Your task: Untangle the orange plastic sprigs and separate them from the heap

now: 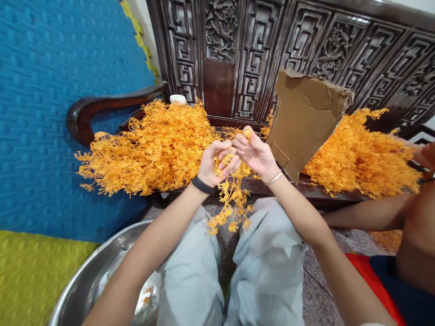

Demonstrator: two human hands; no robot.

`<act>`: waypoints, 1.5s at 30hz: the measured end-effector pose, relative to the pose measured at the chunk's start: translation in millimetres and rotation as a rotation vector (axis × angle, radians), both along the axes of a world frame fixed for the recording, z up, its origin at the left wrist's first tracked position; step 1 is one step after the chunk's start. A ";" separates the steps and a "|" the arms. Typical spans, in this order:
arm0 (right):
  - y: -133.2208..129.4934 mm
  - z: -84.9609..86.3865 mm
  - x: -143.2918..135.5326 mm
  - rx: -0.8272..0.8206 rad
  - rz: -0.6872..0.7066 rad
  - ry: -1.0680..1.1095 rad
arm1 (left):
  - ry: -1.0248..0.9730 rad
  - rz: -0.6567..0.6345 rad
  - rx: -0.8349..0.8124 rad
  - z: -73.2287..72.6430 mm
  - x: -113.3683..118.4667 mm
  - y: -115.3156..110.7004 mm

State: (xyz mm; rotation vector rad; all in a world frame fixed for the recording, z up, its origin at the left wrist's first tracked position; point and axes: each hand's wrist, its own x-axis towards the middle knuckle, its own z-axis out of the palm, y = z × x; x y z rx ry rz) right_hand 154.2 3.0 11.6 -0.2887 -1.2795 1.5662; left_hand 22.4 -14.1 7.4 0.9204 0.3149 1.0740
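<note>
My left hand (pixel 210 166), with a black band at the wrist, is closed around orange plastic flower sprigs (pixel 234 203). Their branching stems dangle below it, between my knees. My right hand (pixel 257 157), wearing a thin silver bangle, is raised just beside it. Its thumb and fingers pinch a small orange-yellow piece (pixel 248 134), likely of the same plastic. Behind my left hand, a big heap of orange sprigs (pixel 159 149) covers the left end of the dark wooden bench (pixel 251 185).
A torn cardboard sheet (pixel 304 117) stands on the bench, with a second orange heap (pixel 360 154) behind it. At right are another person's arm (pixel 370 213) and leg. A metal basin (pixel 76 283) sits lower left. A white tub (pixel 177 99) stands behind the left heap.
</note>
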 end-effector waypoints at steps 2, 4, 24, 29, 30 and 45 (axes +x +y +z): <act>17.9 -9.2 11.4 0.024 -0.106 -0.152 | 0.029 -0.037 -0.002 -1.5 -3.0 6.3; 38.1 -23.1 23.8 0.043 -0.274 -0.358 | 0.025 -0.018 -0.021 -4.9 -6.2 12.5; 104.0 -87.3 70.4 0.014 -0.935 -1.268 | 0.342 0.098 0.119 -19.9 -4.4 18.8; 80.5 -56.0 48.3 0.025 -0.659 -1.090 | 0.399 0.189 0.159 -22.1 -5.8 21.1; 72.6 -49.3 43.9 0.003 -0.484 -0.980 | 0.403 0.222 0.157 -22.5 -5.9 21.7; 21.4 -14.0 18.8 0.313 -0.180 -0.757 | 0.483 0.349 0.238 -28.3 -8.3 28.3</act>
